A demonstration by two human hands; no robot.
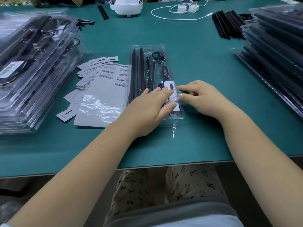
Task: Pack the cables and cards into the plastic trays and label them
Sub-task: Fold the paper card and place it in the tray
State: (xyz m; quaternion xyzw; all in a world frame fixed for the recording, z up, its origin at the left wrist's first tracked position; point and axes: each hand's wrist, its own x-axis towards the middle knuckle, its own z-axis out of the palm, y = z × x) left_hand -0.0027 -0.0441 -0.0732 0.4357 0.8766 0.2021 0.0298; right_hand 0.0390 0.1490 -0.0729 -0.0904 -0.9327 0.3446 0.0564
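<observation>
Cables and a card lie in a clear plastic tray [147, 48] at the middle of the green table [196, 63], seen from the head camera. Its long axis runs from 12 o'clock down to 6 o'clock, tilting slightly toward 5 at the near end. Long black strips [136, 71] fill the left side; a coiled cable [157, 55] and a small controller [165, 72] sit in the right side, with a white card [170, 85] at the near right.

Both hands meet over that near end. The left hand [147, 105] lies flat, fingers straight and pressing on the card and tray, pointing toward 1 o'clock. The right hand [201, 97] comes in from 3 o'clock, fingers curled; what its fingertips pinch is too blurred to name. The card lies just between them, about equally near to each.

At 9 o'clock are a sheet of barcode labels [113, 72] and loose cards [91, 64]; filled trays [32, 63] are stacked beyond, more stacked trays [278, 46] at 2 o'clock. Labelling seems not yet done on this tray.
</observation>
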